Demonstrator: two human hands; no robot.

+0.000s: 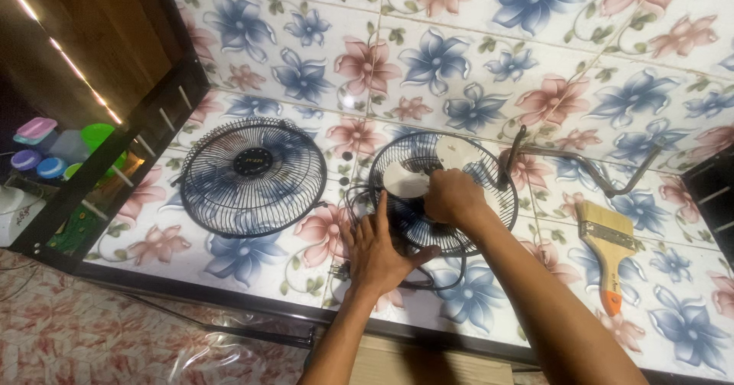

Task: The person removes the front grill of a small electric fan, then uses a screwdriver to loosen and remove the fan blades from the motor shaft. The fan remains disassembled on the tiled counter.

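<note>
A black wire fan cage with pale blades [466,175] lies flat on the flowered tile surface [459,64]. My right hand [453,196] is closed over the hub at the middle of the blades. My left hand [376,251] presses flat, fingers spread, on the cage's near-left rim and the tiles beside it. A second black wire fan grille [252,175] with a round centre badge lies apart to the left, untouched.
A paintbrush [608,251] with a wooden handle and orange tip lies at the right. A bent black metal bracket [585,163] rests behind the fan. A dark cabinet [92,110] with coloured plastic containers stands at the left. Clear plastic sheeting [222,347] lies on the patterned floor below.
</note>
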